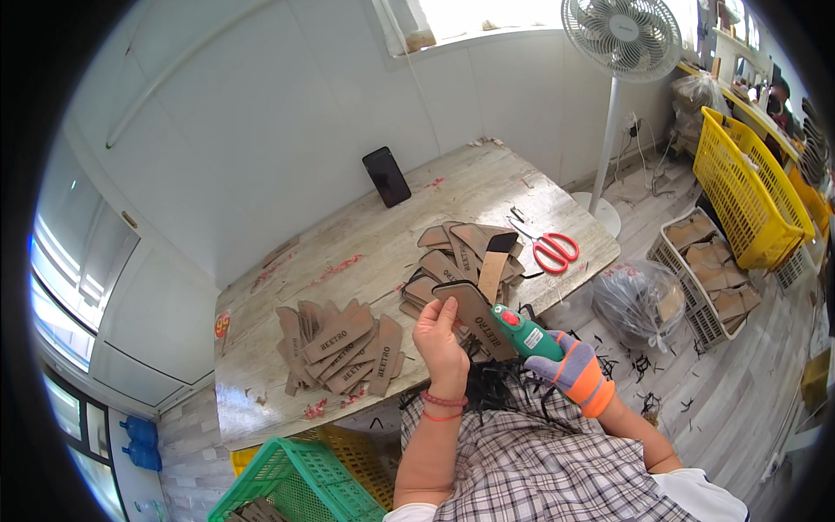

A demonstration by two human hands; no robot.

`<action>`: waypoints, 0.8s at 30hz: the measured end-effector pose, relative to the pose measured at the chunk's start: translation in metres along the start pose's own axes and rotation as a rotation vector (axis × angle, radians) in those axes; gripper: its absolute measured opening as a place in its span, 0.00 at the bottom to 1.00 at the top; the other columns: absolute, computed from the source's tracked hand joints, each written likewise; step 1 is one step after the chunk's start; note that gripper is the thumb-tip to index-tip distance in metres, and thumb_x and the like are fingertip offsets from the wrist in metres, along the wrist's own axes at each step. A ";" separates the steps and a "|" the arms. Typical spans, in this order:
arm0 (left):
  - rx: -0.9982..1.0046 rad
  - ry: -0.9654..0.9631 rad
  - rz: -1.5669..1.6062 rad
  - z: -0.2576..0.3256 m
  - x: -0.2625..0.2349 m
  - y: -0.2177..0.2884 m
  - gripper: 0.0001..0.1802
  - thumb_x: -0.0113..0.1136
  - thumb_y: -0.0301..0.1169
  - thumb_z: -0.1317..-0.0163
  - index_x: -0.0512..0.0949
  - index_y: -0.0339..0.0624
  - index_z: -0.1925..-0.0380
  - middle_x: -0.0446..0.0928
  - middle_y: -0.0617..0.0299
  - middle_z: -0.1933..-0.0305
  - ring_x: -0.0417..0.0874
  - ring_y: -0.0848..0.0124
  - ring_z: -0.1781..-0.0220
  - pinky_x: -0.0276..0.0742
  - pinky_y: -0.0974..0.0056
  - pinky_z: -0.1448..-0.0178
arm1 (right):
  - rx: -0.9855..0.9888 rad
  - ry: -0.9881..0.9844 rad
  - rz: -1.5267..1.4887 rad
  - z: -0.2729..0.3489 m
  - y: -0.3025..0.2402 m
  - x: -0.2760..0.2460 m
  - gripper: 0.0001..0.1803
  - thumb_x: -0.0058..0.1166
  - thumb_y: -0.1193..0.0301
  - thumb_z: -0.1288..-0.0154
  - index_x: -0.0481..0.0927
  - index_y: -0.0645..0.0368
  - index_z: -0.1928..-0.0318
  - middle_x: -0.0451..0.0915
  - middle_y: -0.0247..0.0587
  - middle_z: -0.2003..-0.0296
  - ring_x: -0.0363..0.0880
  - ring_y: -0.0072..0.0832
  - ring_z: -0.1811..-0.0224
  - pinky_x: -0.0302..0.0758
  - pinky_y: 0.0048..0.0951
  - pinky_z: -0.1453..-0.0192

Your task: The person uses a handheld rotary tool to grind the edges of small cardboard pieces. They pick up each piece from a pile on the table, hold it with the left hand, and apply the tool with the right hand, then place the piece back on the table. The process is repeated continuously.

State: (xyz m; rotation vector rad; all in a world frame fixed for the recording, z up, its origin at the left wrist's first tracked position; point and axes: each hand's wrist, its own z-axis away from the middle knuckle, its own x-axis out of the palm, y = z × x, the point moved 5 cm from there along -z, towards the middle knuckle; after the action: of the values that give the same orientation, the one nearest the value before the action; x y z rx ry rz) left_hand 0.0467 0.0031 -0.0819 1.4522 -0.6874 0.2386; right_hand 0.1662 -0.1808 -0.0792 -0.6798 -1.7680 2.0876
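My left hand [442,346], bare with red bands at the wrist, pinches a flat brown printed strip [470,306] with a black edge. In my right hand [576,371], gloved in grey and orange, is a green handheld power tool [532,341] with a red button. Its front end meets the strip's right side; the tip itself is hidden. Just beyond lies a heap of similar brown strips [437,264], with one lighter, black-ended piece [492,268] on it. Another pile of printed strips [341,346] spreads to the left. Black scraps [487,389] cover my lap.
Red-handled scissors [555,252] rest at the right of the worn wooden table [261,396]. A dark phone [386,177] leans at the back. Right of the table stand a fan [612,130], a clear bag [639,300] and crates [748,187]. A green crate [291,474] is below left.
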 end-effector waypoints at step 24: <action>0.064 -0.230 -0.298 -0.001 0.010 0.014 0.06 0.56 0.26 0.34 0.79 0.33 0.63 0.78 0.70 0.68 0.72 0.84 0.68 0.69 0.77 0.62 | 0.001 -0.057 -0.001 -0.001 -0.003 -0.012 0.27 0.69 0.59 0.47 0.77 0.62 0.51 0.79 0.30 0.76 0.72 0.13 0.79 0.70 0.19 0.75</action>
State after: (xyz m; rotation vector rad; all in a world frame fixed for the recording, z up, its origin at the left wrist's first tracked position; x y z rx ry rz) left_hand 0.0471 0.0033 -0.0651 1.6375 -0.6415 -0.1405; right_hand 0.1763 -0.1856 -0.0744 -0.6253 -1.7963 2.1274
